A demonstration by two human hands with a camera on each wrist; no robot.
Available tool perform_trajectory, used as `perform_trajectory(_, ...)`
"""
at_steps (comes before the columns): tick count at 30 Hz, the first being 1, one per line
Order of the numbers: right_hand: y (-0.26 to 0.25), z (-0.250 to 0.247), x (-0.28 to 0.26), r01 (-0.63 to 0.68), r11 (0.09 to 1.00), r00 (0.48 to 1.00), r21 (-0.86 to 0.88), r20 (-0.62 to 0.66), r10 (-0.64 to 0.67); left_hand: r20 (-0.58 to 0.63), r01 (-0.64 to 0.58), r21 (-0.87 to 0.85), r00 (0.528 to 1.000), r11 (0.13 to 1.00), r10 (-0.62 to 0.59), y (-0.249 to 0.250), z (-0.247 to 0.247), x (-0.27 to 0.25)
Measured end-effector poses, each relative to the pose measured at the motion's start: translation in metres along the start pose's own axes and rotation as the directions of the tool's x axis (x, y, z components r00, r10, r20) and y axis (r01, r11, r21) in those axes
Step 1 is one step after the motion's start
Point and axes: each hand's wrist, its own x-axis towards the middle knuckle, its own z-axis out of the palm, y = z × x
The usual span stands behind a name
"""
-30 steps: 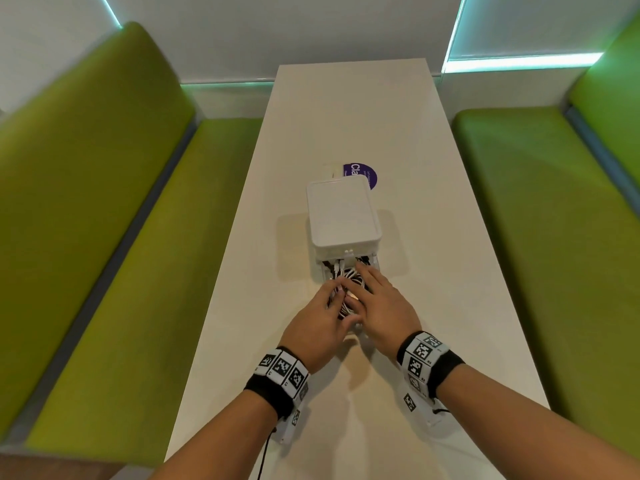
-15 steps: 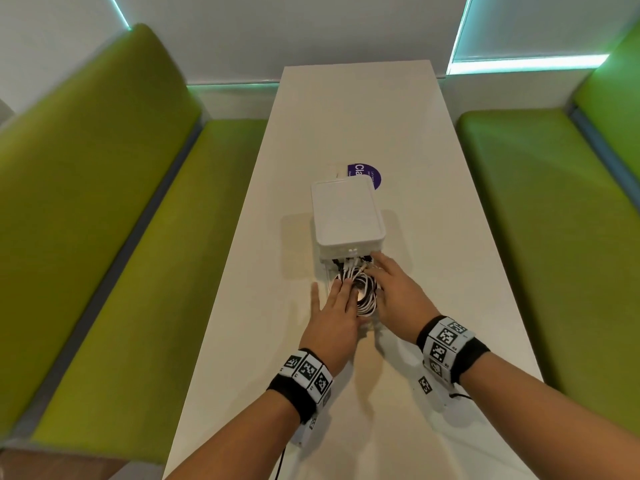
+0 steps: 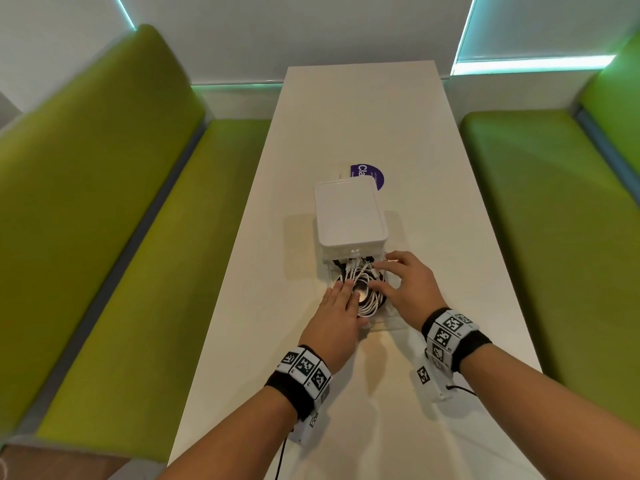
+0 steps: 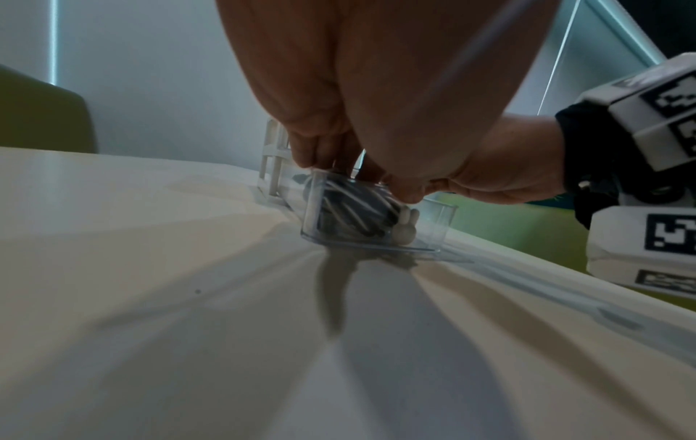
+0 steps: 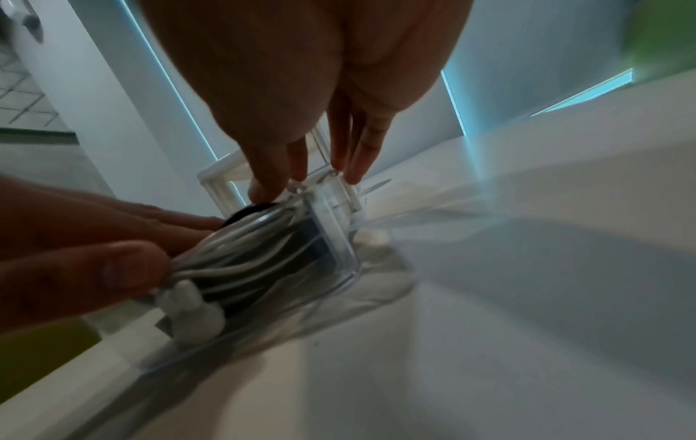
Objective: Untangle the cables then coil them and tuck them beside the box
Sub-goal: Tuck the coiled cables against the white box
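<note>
A long white table (image 3: 363, 109) runs up the centre of the frame toward a pale wall (image 3: 277, 29). A round purple sticker (image 3: 375, 174) with white lettering lies on the tabletop at mid-frame. Green upholstered benches fill the left (image 3: 114, 209) and right (image 3: 540, 216) sides. Cyan light strips (image 3: 530, 64) glow at upper right and upper left.

The left hand (image 3: 341, 308) hides part of the cables (image 3: 365, 289); the purple sticker (image 3: 372, 173) lies half behind the box (image 3: 349, 213).

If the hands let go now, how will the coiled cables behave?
The cables are thin and floppy, so they will probably spring looser. The clear tray walls should contain them. Both hands press them flat, which suggests some springiness.
</note>
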Motion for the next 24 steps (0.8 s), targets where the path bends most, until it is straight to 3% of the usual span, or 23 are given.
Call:
perform_trajectory(5, -0.008, 0.003, 0.006, -0.029, 0.996, 0.993, 0.081, -0.109, 0.038, -0.01, 0.018, -0.003, 1.0, 1.0, -0.018, -0.002, -0.003, -0.002)
perform_trajectory(9, -0.017, 0.013, 0.004, 0.046, 0.996, 0.998, 0.078, -0.042, -0.043, -0.014, 0.031, 0.01, 0.999, 0.999, -0.031, -0.003, 0.002, 0.002)
perform_trajectory(12, -0.015, 0.011, 0.012, 0.016, 0.996, 1.0, 0.085, -0.018, -0.015, -0.011, 0.0, 0.029, 1.0, 1.0, 0.001, -0.003, 0.002, 0.002)
perform_trajectory(15, -0.016, 0.007, 0.019, 0.111, 0.978, 0.992, -0.177, 0.087, -0.096, -0.034, -0.033, 0.051, 0.999, 0.998, 0.035, -0.004, 0.007, 0.001)
perform_trajectory(17, -0.015, 0.008, 0.02, 0.187, 0.901, 0.982, -0.391, 0.079, -0.169, -0.053, -0.035, 0.071, 0.998, 0.997, 0.039, -0.004, 0.012, 0.0)
perform_trajectory(20, -0.013, 0.01, 0.019, 0.172, 0.862, 0.983, -0.478, 0.032, -0.179, -0.065, -0.005, 0.099, 0.998, 0.995, 0.011, -0.002, 0.016, -0.002)
perform_trajectory(24, -0.026, 0.012, 0.01, 0.164, 0.779, 0.986, -0.606, 0.082, -0.144, -0.097, -0.028, 0.106, 0.995, 0.994, 0.038, -0.003, 0.012, -0.004)
